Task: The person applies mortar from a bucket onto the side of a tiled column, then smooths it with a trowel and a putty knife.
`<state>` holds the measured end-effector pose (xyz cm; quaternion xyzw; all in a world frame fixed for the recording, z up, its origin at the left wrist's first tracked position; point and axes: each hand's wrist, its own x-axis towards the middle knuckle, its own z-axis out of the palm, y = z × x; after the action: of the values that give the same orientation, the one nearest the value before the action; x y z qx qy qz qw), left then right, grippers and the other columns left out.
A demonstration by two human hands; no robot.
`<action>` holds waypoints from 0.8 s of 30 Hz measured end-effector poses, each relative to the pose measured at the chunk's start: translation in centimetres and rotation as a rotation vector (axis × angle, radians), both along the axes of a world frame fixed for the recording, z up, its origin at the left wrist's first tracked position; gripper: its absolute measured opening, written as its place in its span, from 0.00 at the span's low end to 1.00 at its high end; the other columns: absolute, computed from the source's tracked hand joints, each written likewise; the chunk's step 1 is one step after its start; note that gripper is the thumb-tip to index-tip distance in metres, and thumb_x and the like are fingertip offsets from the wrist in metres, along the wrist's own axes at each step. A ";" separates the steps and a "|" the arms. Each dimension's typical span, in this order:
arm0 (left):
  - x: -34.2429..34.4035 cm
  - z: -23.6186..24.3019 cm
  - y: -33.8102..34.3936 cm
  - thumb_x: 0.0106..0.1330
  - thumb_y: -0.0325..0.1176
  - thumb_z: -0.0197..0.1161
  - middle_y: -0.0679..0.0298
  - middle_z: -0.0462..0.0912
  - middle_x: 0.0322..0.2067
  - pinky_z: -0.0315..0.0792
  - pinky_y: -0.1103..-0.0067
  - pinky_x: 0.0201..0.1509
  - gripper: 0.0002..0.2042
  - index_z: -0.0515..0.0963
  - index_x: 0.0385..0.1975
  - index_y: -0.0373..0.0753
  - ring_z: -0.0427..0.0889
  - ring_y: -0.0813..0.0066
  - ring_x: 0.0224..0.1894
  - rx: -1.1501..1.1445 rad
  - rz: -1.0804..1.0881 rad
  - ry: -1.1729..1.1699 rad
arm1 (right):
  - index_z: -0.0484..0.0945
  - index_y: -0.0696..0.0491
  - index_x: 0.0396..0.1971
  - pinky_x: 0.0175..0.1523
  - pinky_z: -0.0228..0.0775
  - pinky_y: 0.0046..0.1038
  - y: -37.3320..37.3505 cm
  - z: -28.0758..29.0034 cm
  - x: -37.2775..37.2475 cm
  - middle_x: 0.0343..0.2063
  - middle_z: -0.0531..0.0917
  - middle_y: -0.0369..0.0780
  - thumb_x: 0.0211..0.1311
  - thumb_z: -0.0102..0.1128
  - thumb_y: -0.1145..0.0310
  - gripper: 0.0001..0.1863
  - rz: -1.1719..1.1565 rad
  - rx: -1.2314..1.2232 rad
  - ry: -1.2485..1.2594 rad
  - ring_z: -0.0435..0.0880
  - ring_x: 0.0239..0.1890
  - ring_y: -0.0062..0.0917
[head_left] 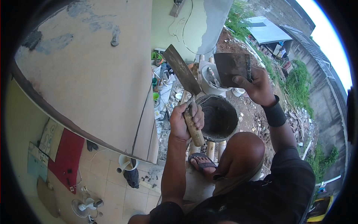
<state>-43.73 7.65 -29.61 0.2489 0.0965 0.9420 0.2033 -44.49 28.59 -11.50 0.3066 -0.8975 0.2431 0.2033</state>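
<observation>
My left hand [183, 120] grips the wooden handle of a trowel [182, 71], whose flat grey blade points up and to the left toward the plastered wall [89, 74]. Up at the right, my right hand [256, 86] holds a dark rectangular metal plate [232, 68] by its right edge. Between and below the two hands sits a black bucket [220, 116] with dark mortar inside. My bent knee [242, 149] and sandalled foot [202, 162] rest on a platform below the bucket.
A white bucket [209, 79] stands behind the black one. Far below at the left lie a tiled floor [112, 183], a red mat [67, 156], a small fan [84, 206] and a white pail [126, 163]. Rubble, greenery and a roof [266, 31] lie to the right.
</observation>
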 end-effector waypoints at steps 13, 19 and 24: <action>-2.4 -7.9 1.1 0.67 0.46 0.46 0.66 0.65 0.17 0.66 0.76 0.18 0.16 0.64 0.21 0.42 0.66 0.73 0.16 -0.219 -0.200 -0.201 | 0.83 0.57 0.38 0.41 0.70 0.30 -0.3 4.9 -20.8 0.29 0.82 0.41 0.57 0.62 0.55 0.20 -0.401 0.217 -0.173 0.79 0.33 0.22; -2.6 -9.4 3.7 0.66 0.46 0.48 0.66 0.62 0.13 0.66 0.76 0.15 0.16 0.64 0.21 0.42 0.67 0.72 0.14 -0.298 -0.174 -0.399 | 0.83 0.54 0.40 0.49 0.67 0.35 -11.5 3.6 -27.3 0.37 0.82 0.43 0.54 0.59 0.52 0.22 -0.104 -0.004 -0.356 0.78 0.43 0.27; -1.9 -12.1 3.2 0.65 0.46 0.48 0.66 0.66 0.18 0.66 0.76 0.21 0.15 0.65 0.23 0.42 0.67 0.74 0.18 -0.378 -0.065 -0.527 | 0.83 0.52 0.41 0.56 0.65 0.43 -15.0 -5.2 -27.6 0.42 0.83 0.46 0.54 0.48 0.57 0.22 -0.047 -0.059 -0.591 0.79 0.51 0.33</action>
<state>-45.65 10.84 -41.67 -0.0425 0.2059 0.9325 0.2937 -72.13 13.55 -16.71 0.1958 -0.9172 0.3431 -0.0524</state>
